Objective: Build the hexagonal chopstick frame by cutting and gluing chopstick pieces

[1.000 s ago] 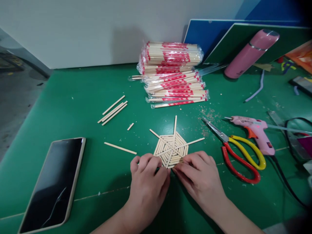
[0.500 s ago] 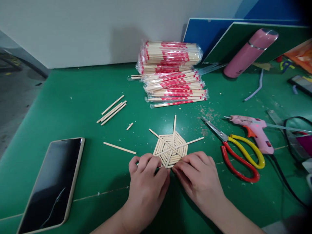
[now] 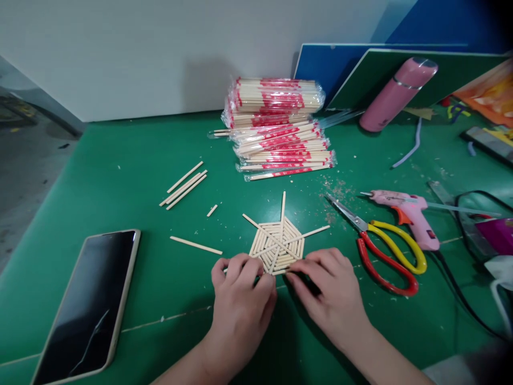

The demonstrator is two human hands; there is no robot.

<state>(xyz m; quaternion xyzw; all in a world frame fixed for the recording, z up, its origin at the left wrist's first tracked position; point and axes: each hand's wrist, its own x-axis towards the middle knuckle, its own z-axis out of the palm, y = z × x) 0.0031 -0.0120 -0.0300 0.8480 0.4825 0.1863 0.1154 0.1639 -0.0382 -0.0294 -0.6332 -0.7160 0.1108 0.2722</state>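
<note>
A hexagonal web of wooden sticks (image 3: pixel 280 244) lies flat on the green table, with longer sticks crossing it and sticking out past its edge. My left hand (image 3: pixel 242 305) is closed over its near-left corner, fingers curled on the sticks; its fingertips are partly hidden. At the near-right corner, my right hand (image 3: pixel 334 297) pinches the edge between thumb and forefinger, at the end of a near-side stick. A loose stick (image 3: pixel 196 245) and a short stick piece (image 3: pixel 212 210) lie to the left of the web.
Several cut sticks (image 3: pixel 184 187) and a phone (image 3: pixel 86 307) lie left. Wrapped chopsticks (image 3: pixel 280 128) are piled at the back beside a pink flask (image 3: pixel 396 96). Scissors (image 3: pixel 377 240) and a corded pink glue gun (image 3: pixel 404 208) lie right.
My right thumb and forefinger have parted a little, showing more of the near edge. My left hand stays in place. The view has shifted slightly.
</note>
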